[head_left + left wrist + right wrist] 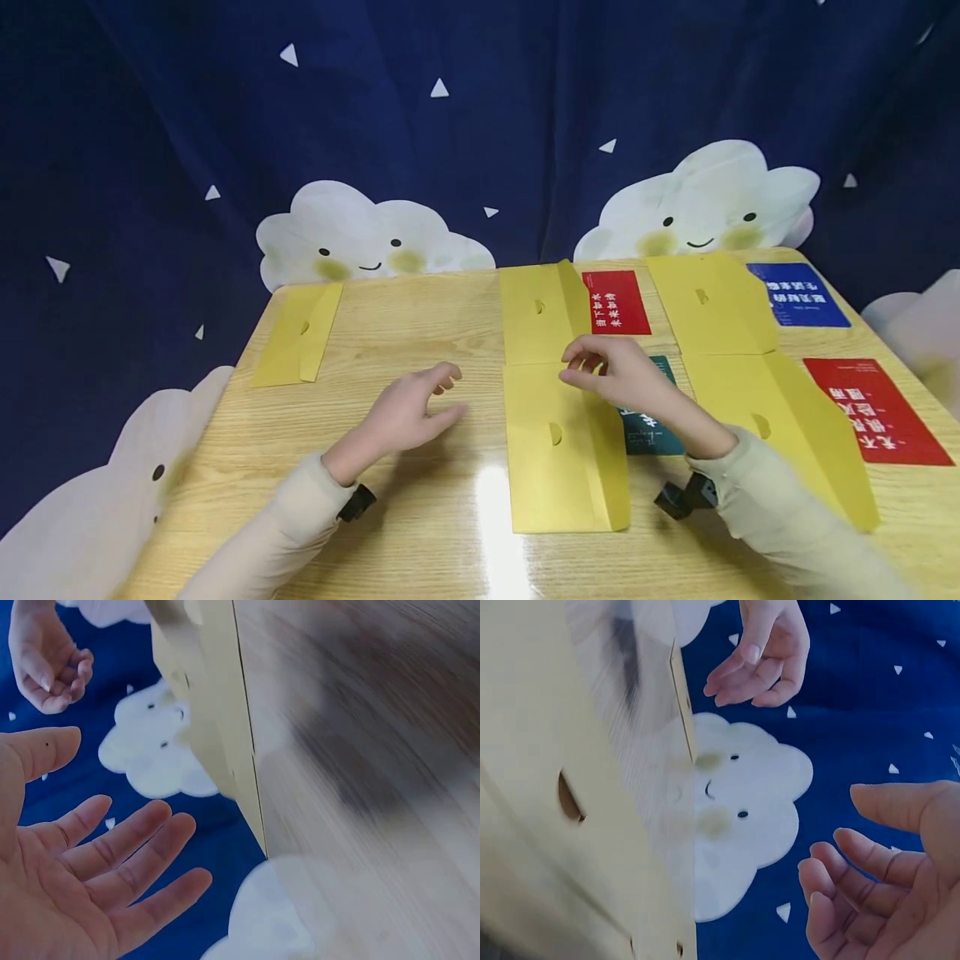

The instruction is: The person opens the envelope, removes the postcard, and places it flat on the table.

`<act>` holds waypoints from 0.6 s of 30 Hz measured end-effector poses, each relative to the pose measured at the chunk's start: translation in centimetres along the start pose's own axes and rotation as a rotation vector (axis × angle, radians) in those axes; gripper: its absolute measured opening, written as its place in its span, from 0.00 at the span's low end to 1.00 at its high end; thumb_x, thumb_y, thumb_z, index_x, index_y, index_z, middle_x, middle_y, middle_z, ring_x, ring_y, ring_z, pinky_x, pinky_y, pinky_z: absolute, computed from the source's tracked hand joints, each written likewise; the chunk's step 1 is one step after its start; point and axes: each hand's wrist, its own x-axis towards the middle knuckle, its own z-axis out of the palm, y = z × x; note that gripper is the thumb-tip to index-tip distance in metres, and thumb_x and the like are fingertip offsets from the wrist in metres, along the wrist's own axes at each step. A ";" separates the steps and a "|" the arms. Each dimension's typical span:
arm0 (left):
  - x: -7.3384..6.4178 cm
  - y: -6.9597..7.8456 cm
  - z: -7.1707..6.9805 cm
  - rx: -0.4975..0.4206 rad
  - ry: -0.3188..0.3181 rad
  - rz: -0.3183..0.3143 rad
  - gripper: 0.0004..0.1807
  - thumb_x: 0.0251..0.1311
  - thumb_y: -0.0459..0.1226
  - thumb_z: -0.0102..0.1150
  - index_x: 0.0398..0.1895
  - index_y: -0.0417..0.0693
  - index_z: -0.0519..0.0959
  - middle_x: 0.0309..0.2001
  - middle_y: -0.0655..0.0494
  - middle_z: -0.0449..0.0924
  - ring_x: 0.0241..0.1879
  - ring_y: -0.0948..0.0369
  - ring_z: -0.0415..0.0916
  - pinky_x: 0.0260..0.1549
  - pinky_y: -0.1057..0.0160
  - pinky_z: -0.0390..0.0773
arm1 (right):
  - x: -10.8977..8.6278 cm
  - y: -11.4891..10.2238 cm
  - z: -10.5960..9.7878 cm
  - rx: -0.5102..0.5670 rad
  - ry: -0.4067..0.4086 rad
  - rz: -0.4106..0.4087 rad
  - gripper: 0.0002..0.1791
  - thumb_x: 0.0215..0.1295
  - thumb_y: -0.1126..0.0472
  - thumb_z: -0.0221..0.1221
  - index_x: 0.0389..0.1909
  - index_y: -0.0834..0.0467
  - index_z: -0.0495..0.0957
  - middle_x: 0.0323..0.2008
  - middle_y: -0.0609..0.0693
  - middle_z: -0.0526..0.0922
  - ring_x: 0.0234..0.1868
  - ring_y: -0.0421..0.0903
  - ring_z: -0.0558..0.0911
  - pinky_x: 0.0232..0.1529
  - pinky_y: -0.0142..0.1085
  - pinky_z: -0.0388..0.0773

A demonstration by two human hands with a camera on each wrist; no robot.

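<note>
My left hand (408,408) hovers over the bare wood left of the middle envelopes, fingers loosely bent and holding nothing; its palm and spread fingers show in the left wrist view. The right hand (618,375) hangs over the middle column with fingers loosely curled around nothing. Beneath it lie a near yellow envelope (547,467) and a far yellow envelope (532,333), end to end, flaps unfolded to the right. A teal card (648,429) with white characters is partly hidden by the right hand and forearm. Beside the far envelope's flap is a red card (626,300).
On the wooden table (420,317), another yellow envelope (288,333) lies at the far left. To the right are two more, a back envelope (705,308) and a front envelope (731,408), beside a blue card (802,296) and a larger red card (885,417). A cloud-patterned curtain (510,125) hangs behind.
</note>
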 end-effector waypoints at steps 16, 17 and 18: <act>-3.6 -4.0 -4.3 -0.021 0.037 -0.115 0.19 0.55 0.40 0.61 0.48 0.45 0.70 0.40 0.48 0.79 0.40 0.51 0.77 0.37 0.52 0.75 | 5.4 -4.6 4.7 0.086 -0.109 -0.104 0.11 0.54 0.63 0.63 0.37 0.62 0.79 0.26 0.46 0.78 0.27 0.41 0.76 0.33 0.33 0.74; -3.9 -4.3 -4.6 -0.020 0.041 -0.117 0.19 0.54 0.40 0.61 0.48 0.45 0.70 0.41 0.47 0.79 0.40 0.50 0.77 0.39 0.51 0.75 | 5.7 -4.7 5.0 0.093 -0.117 -0.097 0.11 0.54 0.63 0.63 0.38 0.63 0.79 0.26 0.47 0.78 0.27 0.41 0.76 0.33 0.33 0.74; -4.1 -4.6 -4.9 -0.018 0.047 -0.120 0.19 0.54 0.39 0.61 0.48 0.44 0.70 0.41 0.46 0.79 0.41 0.50 0.77 0.40 0.51 0.74 | 6.0 -5.0 5.3 0.101 -0.125 -0.088 0.12 0.54 0.62 0.63 0.39 0.63 0.79 0.27 0.47 0.78 0.27 0.41 0.76 0.33 0.32 0.73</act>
